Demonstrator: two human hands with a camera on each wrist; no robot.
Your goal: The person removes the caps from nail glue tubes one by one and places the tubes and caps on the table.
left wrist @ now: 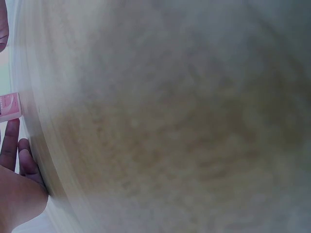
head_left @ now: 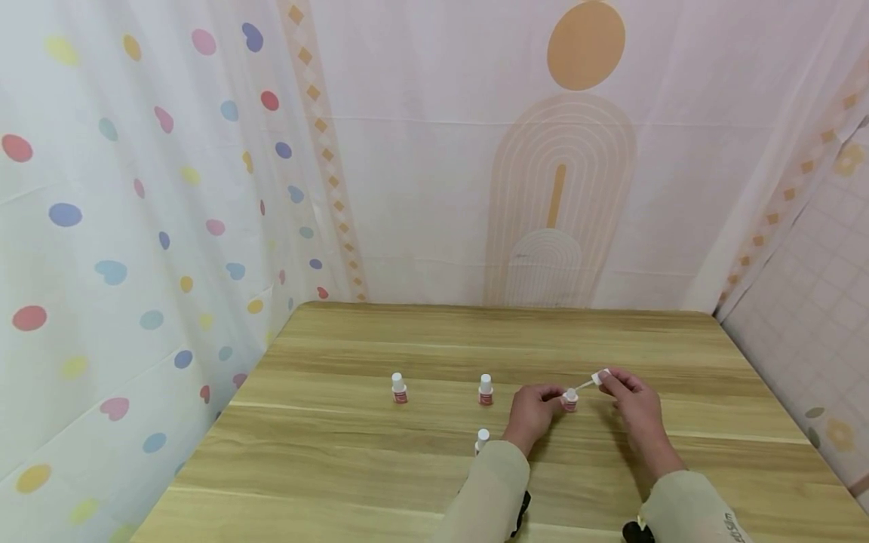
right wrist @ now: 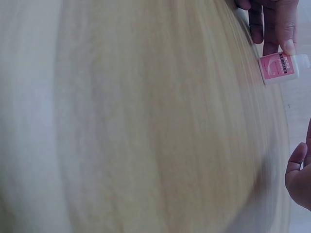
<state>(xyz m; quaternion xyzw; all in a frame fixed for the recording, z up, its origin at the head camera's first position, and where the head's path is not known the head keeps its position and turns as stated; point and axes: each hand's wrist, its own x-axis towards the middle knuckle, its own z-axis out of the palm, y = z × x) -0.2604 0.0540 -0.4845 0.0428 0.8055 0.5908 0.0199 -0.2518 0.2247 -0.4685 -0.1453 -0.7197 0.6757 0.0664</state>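
On the right part of the table, my left hand (head_left: 532,413) pinches a small white bottle (head_left: 569,401) with a pink label. It stands upright with its neck uncovered. In the right wrist view the left thumb lies on the front of this bottle (right wrist: 279,68), with fingers behind it. My right hand (head_left: 638,403) pinches a white brush cap (head_left: 600,376) by its top, up and right of the bottle. The cap's thin pale stem (head_left: 584,385) slants down to the bottle's mouth. Only part of my right hand (right wrist: 299,177) shows in the right wrist view.
Two similar bottles with white caps stand farther left, one bottle (head_left: 399,388) at the left and another bottle (head_left: 485,390) mid-table. A third capped bottle (head_left: 483,439) is partly hidden by the left sleeve. The wooden table (head_left: 326,452) backs onto patterned curtains (head_left: 421,188).
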